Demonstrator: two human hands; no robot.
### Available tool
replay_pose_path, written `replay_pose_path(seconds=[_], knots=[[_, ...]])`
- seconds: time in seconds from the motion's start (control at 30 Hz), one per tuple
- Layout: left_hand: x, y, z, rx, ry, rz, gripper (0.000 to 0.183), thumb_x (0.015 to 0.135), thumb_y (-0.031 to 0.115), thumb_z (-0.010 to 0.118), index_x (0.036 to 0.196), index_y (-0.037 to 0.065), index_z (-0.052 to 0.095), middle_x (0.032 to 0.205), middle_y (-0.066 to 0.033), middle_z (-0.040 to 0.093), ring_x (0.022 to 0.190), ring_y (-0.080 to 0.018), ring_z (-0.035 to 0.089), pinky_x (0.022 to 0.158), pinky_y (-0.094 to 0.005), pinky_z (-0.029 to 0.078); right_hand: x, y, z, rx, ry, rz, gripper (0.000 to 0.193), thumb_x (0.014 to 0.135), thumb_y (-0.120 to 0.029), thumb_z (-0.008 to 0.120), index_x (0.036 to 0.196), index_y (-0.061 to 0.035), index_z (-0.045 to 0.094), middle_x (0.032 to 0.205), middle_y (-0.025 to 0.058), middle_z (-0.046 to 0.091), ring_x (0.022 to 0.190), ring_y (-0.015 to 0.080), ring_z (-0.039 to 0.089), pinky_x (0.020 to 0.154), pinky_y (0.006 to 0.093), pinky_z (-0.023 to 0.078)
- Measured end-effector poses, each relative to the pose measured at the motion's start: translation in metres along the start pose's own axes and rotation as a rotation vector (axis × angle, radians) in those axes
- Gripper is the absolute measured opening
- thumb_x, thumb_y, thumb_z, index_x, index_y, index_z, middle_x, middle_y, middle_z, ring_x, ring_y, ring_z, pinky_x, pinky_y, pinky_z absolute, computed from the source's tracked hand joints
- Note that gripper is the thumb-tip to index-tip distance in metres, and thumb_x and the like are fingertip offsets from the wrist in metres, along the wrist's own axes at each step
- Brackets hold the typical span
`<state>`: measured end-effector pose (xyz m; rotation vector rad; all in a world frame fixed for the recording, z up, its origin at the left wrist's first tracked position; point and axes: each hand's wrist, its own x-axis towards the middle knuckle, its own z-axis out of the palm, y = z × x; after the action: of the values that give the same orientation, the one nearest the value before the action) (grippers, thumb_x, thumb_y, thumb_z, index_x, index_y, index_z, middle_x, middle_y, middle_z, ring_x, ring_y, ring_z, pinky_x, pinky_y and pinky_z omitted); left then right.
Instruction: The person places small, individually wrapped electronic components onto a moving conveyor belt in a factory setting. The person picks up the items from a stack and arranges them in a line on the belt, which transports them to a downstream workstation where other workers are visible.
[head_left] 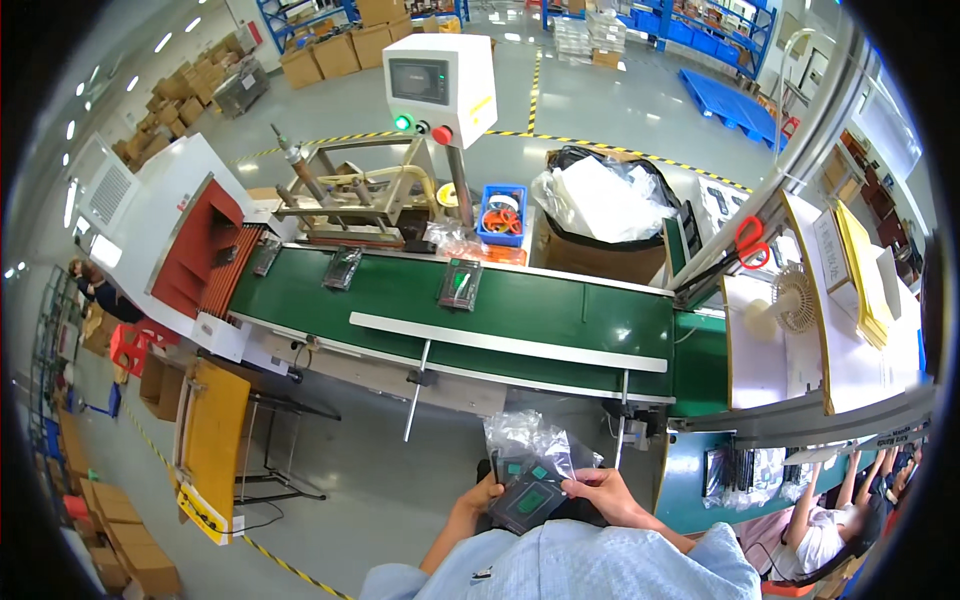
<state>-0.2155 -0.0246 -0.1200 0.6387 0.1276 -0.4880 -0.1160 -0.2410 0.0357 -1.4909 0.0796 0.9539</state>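
Close to my body, I hold a dark flat packet with a green panel [535, 499] at a tilt. A loose clear plastic bag [525, 435] puffs up behind its upper end; I cannot tell whether the packet is inside the bag. My left hand [482, 494] grips the packet's left edge. At its upper right corner my right hand [604, 491] is closed, thumb and fingers pinched. Beyond them, similar dark packets lie spaced out on the green conveyor belt [530, 310], one with a green mark [460, 284] nearest the middle.
A metal guide bar [510, 342] crosses the belt's near side. At the left stands a white machine with red curtain strips [205, 255]. Behind the belt are a control box [440, 85], a blue bin [503, 214] and a bag-lined carton [605, 250]. Co-workers sit at the lower right.
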Motion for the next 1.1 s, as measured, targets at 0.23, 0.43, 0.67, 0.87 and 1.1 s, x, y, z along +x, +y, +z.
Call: replay_pose_path(seconds=[0.23,0.43,0.67,0.87,1.1], knots=[[-0.033,0.006,-0.024,-0.222,0.191,0.052,0.089,0.063,0.046,0.075,0.128,0.002,0.034,0.123,-0.0103,0.047,0.11,-0.0217,0.049,0.091,-0.0356,0.042,0.074,-0.059,-0.03,-0.326,0.086,-0.492,0.02,0.085,-0.017,0.059,0.088,0.0032,0.063,0.084,0.0037,0.061,0.077,0.0096,0.053,0.069,0.0245,0.044],[-0.044,0.019,-0.024,-0.36,0.319,0.116,0.087,0.063,0.045,0.076,0.128,0.002,0.035,0.122,-0.0106,0.048,0.109,-0.0221,0.05,0.09,-0.0362,0.043,0.208,-0.142,-0.148,-0.654,0.431,-0.561,0.024,0.083,-0.021,0.058,0.075,0.0009,0.063,0.06,0.0006,0.054,0.058,0.0083,0.049,0.054,0.0248,0.039],[-0.047,0.04,-0.025,-0.446,0.459,0.213,0.085,0.064,0.043,0.076,0.127,0.001,0.036,0.12,-0.0109,0.05,0.107,-0.0226,0.051,0.089,-0.0368,0.044,0.371,-0.111,-0.194,-0.425,0.376,-0.372,0.017,0.078,-0.016,0.064,0.072,-0.0003,0.065,0.06,0.0003,0.057,0.054,0.0081,0.051,0.051,0.0243,0.042],[-0.04,0.053,-0.017,-0.49,0.557,0.292,0.084,0.064,0.042,0.076,0.126,0.001,0.037,0.119,-0.0112,0.051,0.106,-0.0229,0.052,0.088,-0.0374,0.045,0.456,-0.085,-0.127,-0.618,0.406,-0.436,0.02,0.073,-0.021,0.066,0.075,-0.0017,0.067,0.066,0.0094,0.063,0.056,0.0154,0.058,0.055,0.0294,0.046],[-0.02,0.055,-0.006,-0.518,0.587,0.324,0.082,0.065,0.041,0.076,0.125,0.001,0.038,0.117,-0.0115,0.052,0.104,-0.0234,0.054,0.087,-0.038,0.045,0.476,-0.087,-0.057,-0.747,0.613,-0.533,0.032,0.075,-0.031,0.061,0.083,0.0,0.064,0.076,0.0191,0.063,0.075,0.0333,0.062,0.07,0.0396,0.047]])
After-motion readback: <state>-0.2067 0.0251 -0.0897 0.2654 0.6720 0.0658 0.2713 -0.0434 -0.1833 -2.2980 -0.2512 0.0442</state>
